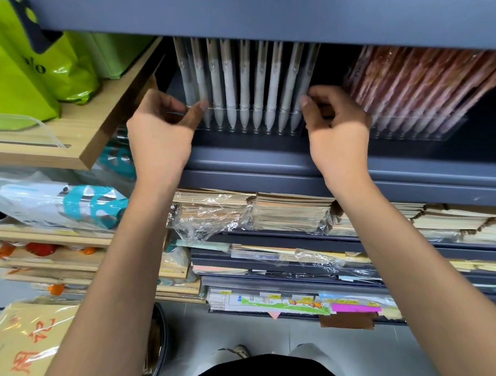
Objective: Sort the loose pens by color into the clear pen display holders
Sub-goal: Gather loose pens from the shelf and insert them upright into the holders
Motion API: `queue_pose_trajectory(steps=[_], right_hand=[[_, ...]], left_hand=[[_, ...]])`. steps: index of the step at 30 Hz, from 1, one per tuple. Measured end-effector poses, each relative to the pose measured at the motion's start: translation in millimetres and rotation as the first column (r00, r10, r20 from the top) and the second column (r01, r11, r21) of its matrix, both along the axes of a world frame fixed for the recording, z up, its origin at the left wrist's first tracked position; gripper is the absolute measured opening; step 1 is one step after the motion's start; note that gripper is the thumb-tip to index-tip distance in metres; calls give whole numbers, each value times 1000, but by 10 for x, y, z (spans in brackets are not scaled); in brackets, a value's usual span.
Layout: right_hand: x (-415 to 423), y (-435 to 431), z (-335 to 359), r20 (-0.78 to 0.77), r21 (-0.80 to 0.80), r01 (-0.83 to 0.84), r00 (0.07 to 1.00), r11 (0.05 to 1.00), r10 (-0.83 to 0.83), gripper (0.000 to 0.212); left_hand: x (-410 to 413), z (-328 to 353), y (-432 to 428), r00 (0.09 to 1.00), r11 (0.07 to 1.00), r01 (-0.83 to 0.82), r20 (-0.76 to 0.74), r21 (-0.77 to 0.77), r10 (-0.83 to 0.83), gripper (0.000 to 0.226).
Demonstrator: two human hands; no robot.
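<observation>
The left grip (160, 132) pinched the front wall of the clear holder (250, 115) at its left end, and the right grip (336, 123) pinched its right end. The holder, full of grey pens (229, 80), sat at the shelf (268, 160) front edge, beside the reddish pens (416, 88). It was probably being squared up, which next calls for an even, level push.

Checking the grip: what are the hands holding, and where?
The clear holder of white pens: left hand pinches its left end, right hand its right end.
</observation>
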State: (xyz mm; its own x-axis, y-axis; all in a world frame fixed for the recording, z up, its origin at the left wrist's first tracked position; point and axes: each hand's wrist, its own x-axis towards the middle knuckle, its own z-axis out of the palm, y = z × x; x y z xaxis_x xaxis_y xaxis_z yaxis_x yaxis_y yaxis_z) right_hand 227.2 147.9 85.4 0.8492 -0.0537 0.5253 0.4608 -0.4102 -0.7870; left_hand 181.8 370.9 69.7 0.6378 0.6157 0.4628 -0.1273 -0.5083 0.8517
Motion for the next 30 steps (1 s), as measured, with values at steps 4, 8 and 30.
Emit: queue_pose_trajectory(steps=[4, 8, 30], right_hand=[[6, -2, -18, 19, -13, 12, 1000, 1000, -12, 21], [-15, -10, -17, 24, -25, 12, 1000, 1000, -12, 21], [50, -2116, 19, -85, 235, 207, 978, 950, -192, 23]], left_hand=[[-23, 14, -19, 1000, 1000, -7, -20, 18, 7, 40], [-91, 47, -34, 996, 997, -19, -86, 72, 25, 36], [68, 134, -1995, 975, 973, 196, -132, 123, -180, 40]])
